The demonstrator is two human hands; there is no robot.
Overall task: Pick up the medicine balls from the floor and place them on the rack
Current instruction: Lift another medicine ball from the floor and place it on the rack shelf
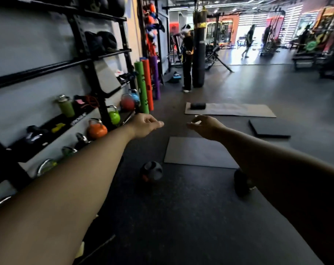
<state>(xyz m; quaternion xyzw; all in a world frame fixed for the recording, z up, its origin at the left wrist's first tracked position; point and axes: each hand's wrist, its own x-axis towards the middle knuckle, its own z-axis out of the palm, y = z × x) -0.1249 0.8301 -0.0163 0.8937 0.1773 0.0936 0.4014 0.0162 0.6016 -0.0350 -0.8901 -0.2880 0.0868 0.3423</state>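
Observation:
A grey and black medicine ball (pixel 151 173) with orange marks lies on the dark floor below and between my arms. A second, black medicine ball (pixel 241 184) rests farther right, partly hidden behind my right forearm. Both arms stretch forward above the floor. My left hand (pixel 146 125) and my right hand (pixel 205 125) hang loose with fingers slightly curled and hold nothing. The black rack (pixel 80 60) stands along the left wall, with dark medicine balls (pixel 102 43) on its upper shelves.
Kettlebells (pixel 96 129) line the floor by the rack, and a green bottle (pixel 65 106) sits on a low shelf. Grey mats (pixel 196 152) lie ahead. Foam rollers (pixel 146 85), a punching bag (pixel 198 52) and a standing person (pixel 187 60) are farther on.

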